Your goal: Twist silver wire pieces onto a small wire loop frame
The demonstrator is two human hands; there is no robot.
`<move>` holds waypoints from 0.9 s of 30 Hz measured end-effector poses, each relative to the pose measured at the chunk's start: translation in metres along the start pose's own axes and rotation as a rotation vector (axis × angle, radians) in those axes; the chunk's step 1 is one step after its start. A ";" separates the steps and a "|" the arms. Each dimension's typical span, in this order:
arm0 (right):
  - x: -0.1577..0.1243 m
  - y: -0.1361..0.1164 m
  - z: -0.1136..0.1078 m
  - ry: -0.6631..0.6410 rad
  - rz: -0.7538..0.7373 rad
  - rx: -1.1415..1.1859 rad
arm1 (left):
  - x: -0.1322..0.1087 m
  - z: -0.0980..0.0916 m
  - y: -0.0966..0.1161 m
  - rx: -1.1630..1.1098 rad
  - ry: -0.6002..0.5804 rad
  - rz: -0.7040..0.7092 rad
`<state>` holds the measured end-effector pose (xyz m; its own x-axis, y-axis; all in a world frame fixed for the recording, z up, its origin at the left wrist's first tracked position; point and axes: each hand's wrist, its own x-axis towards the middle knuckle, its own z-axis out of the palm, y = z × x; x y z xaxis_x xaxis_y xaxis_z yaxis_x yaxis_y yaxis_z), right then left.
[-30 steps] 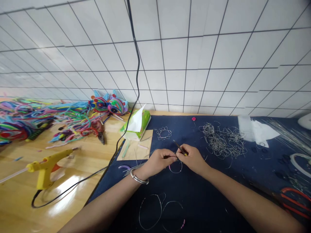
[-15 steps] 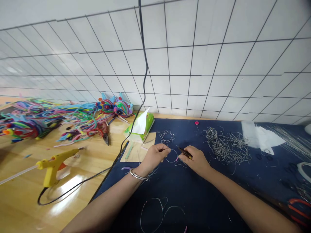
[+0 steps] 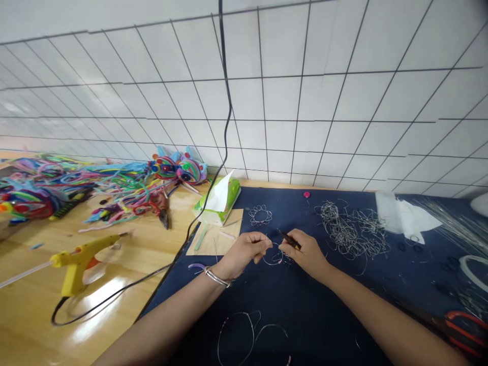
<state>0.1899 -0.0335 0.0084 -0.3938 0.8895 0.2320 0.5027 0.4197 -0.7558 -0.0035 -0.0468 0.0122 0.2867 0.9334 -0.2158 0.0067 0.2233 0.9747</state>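
My left hand (image 3: 247, 249), a silver bangle on its wrist, pinches a thin wire loop (image 3: 270, 264) between thumb and fingertips. A small pink piece sits on the loop's right side. My right hand (image 3: 307, 252) is closed around dark pliers (image 3: 288, 239) with a bit of yellow on the handle, their tip pointing up and left. Its thumb is close to the loop; whether it touches the wire I cannot tell. Just beyond my hands lies a flower-shaped wire ring (image 3: 261, 215). More bent wire, partly hidden, is under my right hand.
A tangled wire heap (image 3: 353, 229) lies to the right, orange-handled scissors (image 3: 465, 328) near the right edge. Larger wire loops (image 3: 253, 335) lie in front. On the left are a tissue pack (image 3: 227, 203), a yellow glue gun (image 3: 78, 262) with its cord, and colourful pipe cleaners (image 3: 125, 185).
My left hand has shifted slightly right and down, closer to the pliers. The wire loop has tilted and now hangs lower between my hands. My right hand stays nearly in place.
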 end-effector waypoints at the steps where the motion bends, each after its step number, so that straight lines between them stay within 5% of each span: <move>1: 0.000 0.001 0.000 0.011 0.003 0.002 | -0.001 0.001 -0.001 -0.008 -0.025 -0.009; 6: 0.000 0.004 0.000 0.044 0.032 0.020 | -0.002 0.006 -0.004 -0.011 -0.080 -0.026; 27: -0.001 -0.005 -0.002 -0.094 0.083 0.077 | -0.002 0.008 -0.002 0.215 0.048 0.128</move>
<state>0.1888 -0.0362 0.0134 -0.4254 0.8981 0.1115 0.4777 0.3275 -0.8152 0.0035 -0.0514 0.0112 0.2528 0.9636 -0.0869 0.1780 0.0419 0.9831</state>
